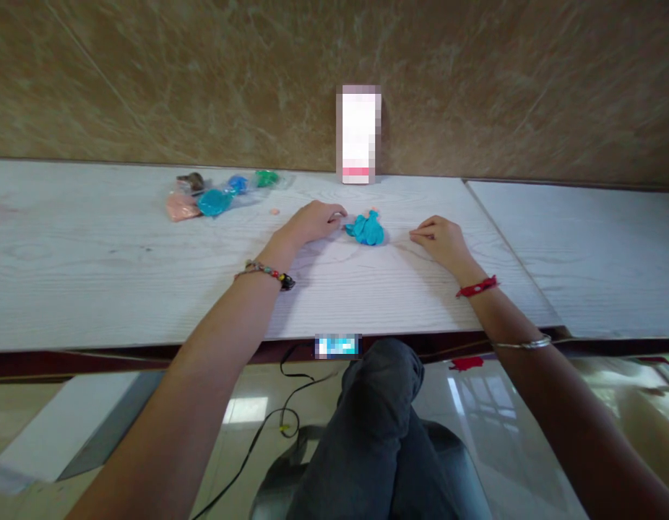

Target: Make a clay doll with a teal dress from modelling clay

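Observation:
A turquoise modelling clay figure (367,230) with petal-like lobes sits on the white table, with small bits of pale pink at its top. My left hand (317,219) is just left of it, fingers bent and a little apart, the tips close to the figure's left point; whether they touch it I cannot tell. To the right of the figure, and apart from it, my right hand (441,240) is closed in a pinch. Anything between those fingertips is too small to make out.
Clear wrappings hold turquoise clay (215,202), peach clay (183,207), blue clay (238,185), green clay (266,178) and a brown lump (191,182). A small peach piece (274,211) lies nearby. A blurred phone (359,133) leans against the wall; another lit screen (337,346) is below the table edge.

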A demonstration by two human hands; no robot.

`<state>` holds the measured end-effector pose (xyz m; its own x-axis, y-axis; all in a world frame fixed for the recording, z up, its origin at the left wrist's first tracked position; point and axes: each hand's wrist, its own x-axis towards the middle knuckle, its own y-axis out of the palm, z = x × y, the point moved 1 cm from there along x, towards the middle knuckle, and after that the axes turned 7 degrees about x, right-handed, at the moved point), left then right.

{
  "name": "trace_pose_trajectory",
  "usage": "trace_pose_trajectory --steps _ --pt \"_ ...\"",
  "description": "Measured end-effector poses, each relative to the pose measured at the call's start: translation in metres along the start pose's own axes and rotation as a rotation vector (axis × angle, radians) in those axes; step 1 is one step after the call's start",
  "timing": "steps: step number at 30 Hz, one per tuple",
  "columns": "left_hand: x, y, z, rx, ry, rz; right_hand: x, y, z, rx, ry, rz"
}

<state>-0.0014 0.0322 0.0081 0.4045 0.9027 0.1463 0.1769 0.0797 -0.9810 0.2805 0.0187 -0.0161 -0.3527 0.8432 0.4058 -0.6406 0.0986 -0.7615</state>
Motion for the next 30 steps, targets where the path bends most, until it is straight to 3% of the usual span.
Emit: trace_pose_trajectory --steps 4,13,26,30 --pt "0.0 0.001 0.0 0.006 0.0 0.005 -0.001 0.002 0.003 0.026 -0.093 0.057" --pt "0.001 0.002 0.001 0.03 -0.025 0.018 -0.003 0.004 0.009 -0.061 0.015 -0.058" --pt "0.001 0.0 -0.002 0.006 -0.069 0.022 -0.026 -0.006 0.045 -0.459 -0.194 0.246" --pt "0.001 -0.001 -0.002 -0.004 -0.093 0.02 -0.028 -0.004 0.046 -0.418 -0.181 0.234"
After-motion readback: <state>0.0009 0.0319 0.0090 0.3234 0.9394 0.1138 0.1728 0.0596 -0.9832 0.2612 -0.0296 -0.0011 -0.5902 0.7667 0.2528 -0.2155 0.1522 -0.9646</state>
